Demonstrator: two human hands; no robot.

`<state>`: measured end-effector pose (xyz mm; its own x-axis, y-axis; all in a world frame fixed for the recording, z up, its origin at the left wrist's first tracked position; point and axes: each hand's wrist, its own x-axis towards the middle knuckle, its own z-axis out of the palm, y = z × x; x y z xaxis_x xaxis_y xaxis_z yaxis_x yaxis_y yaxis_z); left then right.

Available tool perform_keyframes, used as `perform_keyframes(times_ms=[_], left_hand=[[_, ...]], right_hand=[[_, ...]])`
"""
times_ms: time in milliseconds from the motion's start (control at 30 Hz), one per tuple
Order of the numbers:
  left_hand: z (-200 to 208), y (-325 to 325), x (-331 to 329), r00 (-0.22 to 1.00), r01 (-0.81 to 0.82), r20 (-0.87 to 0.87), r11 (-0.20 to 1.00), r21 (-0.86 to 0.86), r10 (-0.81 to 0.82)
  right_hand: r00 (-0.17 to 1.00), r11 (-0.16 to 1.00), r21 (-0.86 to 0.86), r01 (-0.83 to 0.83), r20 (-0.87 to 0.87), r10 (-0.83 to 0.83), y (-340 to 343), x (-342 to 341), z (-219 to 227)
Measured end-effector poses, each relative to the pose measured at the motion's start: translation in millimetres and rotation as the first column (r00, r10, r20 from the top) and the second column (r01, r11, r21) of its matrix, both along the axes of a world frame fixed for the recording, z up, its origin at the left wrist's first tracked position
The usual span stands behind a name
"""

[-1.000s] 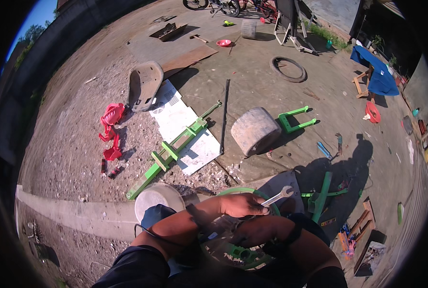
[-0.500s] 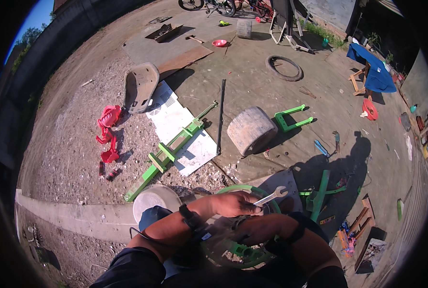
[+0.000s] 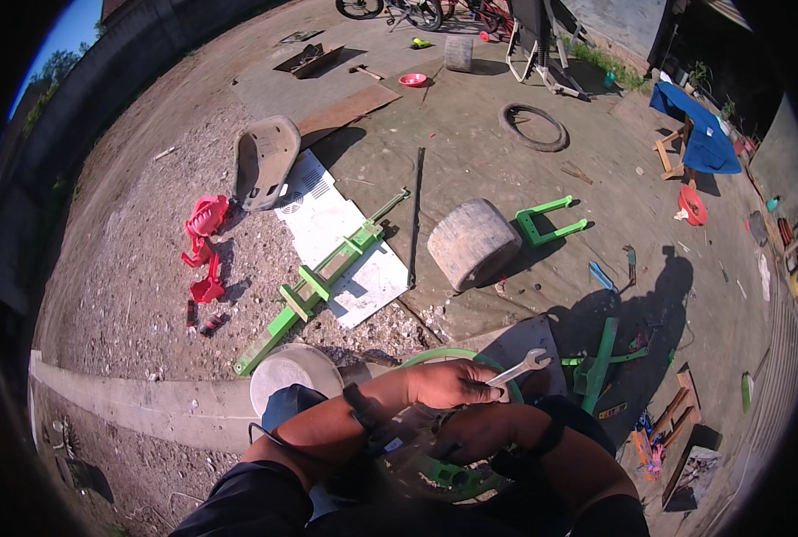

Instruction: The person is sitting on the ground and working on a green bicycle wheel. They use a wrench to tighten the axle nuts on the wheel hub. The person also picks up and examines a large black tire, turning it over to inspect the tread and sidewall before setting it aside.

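Observation:
My left hand (image 3: 457,385) is closed round an open-end wrench (image 3: 522,366), its jaw pointing up and to the right. Just below it my right hand (image 3: 481,431) is curled inward, the right forearm passing under the wrench. Shade and the left hand hide what those right fingers grip. Both hands are above a round green metal part (image 3: 448,354), like a wheel rim, lying close to my body between my knees. Part of its lower edge and a green bracket (image 3: 450,474) show beneath my hands.
An upturned pale bucket (image 3: 296,374) stands left of my hands. Ahead lie a long green frame (image 3: 318,279) on a white panel (image 3: 363,300), a worn roller (image 3: 473,243) and a green fork (image 3: 551,221). More green metal (image 3: 599,367) is at right, a plastic seat (image 3: 266,163) farther left.
My left hand and the wrench have shifted slightly right, and the wrench is tilted a little differently. My right hand stays beneath it, nearly in place. The view has moved slightly.

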<state>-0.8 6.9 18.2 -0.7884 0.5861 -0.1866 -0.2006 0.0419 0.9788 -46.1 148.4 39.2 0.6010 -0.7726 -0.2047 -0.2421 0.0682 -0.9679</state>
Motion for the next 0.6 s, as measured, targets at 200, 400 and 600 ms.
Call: perform_keyframes(times_ms=[200,400,600], left_hand=[[-8,-6,-3,1.0,0.019,0.016,0.998,-0.052,-0.018],[7,-16,4,1.0,-0.01,-0.006,0.999,-0.035,0.01],[15,-33,8,0.998,-0.055,0.019,0.997,-0.053,0.057]], right_hand=[[1.0,0.996,-0.092,0.019,-0.011,-0.021,3,-2,-11],[0.988,0.981,-0.141,0.131,0.1,-0.118,15,-10,-5],[0.928,0.968,0.03,0.249,0.28,-0.247,37,-24,-40]])
